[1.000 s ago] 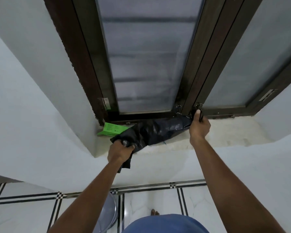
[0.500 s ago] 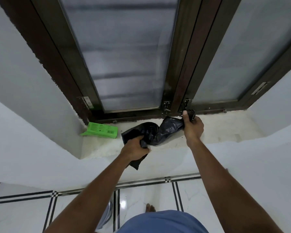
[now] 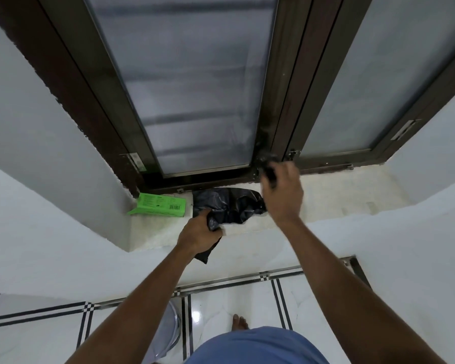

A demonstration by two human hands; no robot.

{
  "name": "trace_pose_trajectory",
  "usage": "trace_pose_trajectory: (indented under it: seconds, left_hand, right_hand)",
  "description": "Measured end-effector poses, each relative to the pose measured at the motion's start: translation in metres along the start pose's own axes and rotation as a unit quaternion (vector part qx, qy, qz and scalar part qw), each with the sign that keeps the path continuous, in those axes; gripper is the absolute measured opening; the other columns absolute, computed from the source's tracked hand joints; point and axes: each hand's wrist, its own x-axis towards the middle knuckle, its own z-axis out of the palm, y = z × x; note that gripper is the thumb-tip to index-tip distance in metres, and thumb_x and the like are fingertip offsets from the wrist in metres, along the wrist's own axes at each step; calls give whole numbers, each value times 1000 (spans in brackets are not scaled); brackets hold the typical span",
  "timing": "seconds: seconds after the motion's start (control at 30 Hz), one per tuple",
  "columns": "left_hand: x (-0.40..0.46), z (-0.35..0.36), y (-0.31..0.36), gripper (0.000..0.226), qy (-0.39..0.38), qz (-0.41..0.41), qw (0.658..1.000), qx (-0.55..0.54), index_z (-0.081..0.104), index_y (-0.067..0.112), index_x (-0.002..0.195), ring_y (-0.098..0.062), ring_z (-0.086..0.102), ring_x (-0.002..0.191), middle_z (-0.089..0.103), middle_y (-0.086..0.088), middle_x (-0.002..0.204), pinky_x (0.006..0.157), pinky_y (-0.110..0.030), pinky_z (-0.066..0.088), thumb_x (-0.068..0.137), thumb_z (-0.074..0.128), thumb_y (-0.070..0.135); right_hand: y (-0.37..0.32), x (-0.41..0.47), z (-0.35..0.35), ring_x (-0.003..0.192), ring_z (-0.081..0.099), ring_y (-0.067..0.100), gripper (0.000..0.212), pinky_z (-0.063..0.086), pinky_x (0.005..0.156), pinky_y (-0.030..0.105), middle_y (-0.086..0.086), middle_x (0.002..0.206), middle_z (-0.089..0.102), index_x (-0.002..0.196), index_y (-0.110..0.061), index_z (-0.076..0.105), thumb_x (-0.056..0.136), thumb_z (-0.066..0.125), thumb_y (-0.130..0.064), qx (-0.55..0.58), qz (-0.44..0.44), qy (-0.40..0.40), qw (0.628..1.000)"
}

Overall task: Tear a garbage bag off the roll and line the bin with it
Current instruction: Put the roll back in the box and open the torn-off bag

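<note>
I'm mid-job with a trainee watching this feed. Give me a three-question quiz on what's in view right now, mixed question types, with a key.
1. True or false: the left hand grips the black garbage bag at the front edge of the window ledge.
2. Multiple choice: the green packet lies A) in the right hand's grip, B) on the ledge left of the bag, C) on the floor tiles.
3. Fill in: the right hand, blurred, holds a small dark ____ near the window frame.

Key
1. True.
2. B.
3. Roll. It is mostly hidden in the hand, so this reading leans on the task.
</note>
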Motion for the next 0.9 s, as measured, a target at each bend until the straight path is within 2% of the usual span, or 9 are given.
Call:
trace_pose_trajectory:
  seconds: [0.17, 0.33, 0.43, 0.5, 0.57, 0.63, 0.73, 0.8, 0.9]
  left_hand:
    - [-11, -8, -19, 65, 23, -4, 999, -24, 58, 37, 143, -31, 76, 109, 81, -1, 118, 91, -40, 62, 83, 79, 50]
    - [-21, -16, -39, 67, 4, -19, 996, -81, 56, 25, 148, -28, 74, 112, 79, -3, 122, 89, -35, 58, 89, 84, 43]
    - [-25, -20, -49, 57, 21, -46, 991, -125, 58, 21, 131, -25, 74, 97, 76, 0, 105, 80, -35, 58, 88, 88, 43]
    - [-27, -22, -53, 49, 29, -58, 988, -142, 60, 21, 120, -21, 73, 94, 74, 2, 102, 77, -34, 56, 87, 89, 44]
    - [-27, -24, -55, 43, 36, -73, 983, -163, 65, 21, 111, -19, 73, 95, 75, 3, 102, 77, -32, 55, 86, 90, 46]
    - [-28, -26, -55, 37, 30, -93, 972, -213, 72, 19, 102, -21, 74, 93, 78, 2, 97, 77, -32, 57, 86, 90, 46]
    - [-36, -37, -47, 34, -6, -132, 921, -366, 77, 11, 93, -24, 72, 81, 77, 1, 81, 75, -37, 65, 88, 91, 41]
    - [-41, -45, -44, 36, -34, -151, 872, -465, 78, 8, 99, -26, 68, 78, 72, -6, 84, 78, -51, 70, 87, 93, 38]
    - [-47, -59, -32, 33, -45, -149, 822, -548, 77, 6, 112, -21, 67, 69, 71, -6, 85, 67, -44, 66, 93, 89, 31]
  right_hand:
    - [-50, -47, 34, 105, 65, 30, 37, 61, 81, 43, 7, 114, 64, 121, -15, 73, 90, 84, -31, -45, -123, -175, 976]
    - [-67, -76, 62, 133, 59, 29, 62, 59, 101, 48, 6, 140, 69, 145, -19, 66, 99, 67, -61, -9, -54, -354, 934]
    - [-65, -80, 57, 124, 64, 26, 44, 53, 103, 48, -1, 130, 76, 132, -20, 75, 102, 67, -50, 18, -89, -233, 968]
    - [-62, -83, 50, 124, 62, 25, 33, 49, 105, 48, -3, 128, 75, 126, -22, 74, 105, 62, -44, -13, -49, -159, 986]
    - [-53, -88, 52, 143, 54, 31, 43, 42, 118, 56, 3, 147, 68, 139, -24, 70, 109, 53, -50, -62, -13, -192, 979]
    - [-42, -96, 63, 164, 30, 39, 57, 20, 133, 62, 8, 172, 47, 156, -29, 59, 112, 41, -59, -104, 0, -312, 944]
    - [-30, -94, 72, 172, 2, 39, 63, -3, 135, 63, 8, 185, 19, 170, -33, 39, 115, 26, -60, -155, -35, -418, 894]
    - [-30, -84, 69, 172, 2, 41, 58, -5, 136, 64, 10, 184, 21, 168, -28, 41, 117, 30, -53, -142, -41, -401, 904]
    - [-52, -73, 48, 164, 31, 38, 49, 16, 136, 59, 10, 169, 49, 154, -20, 56, 116, 42, -48, -28, -35, -303, 952]
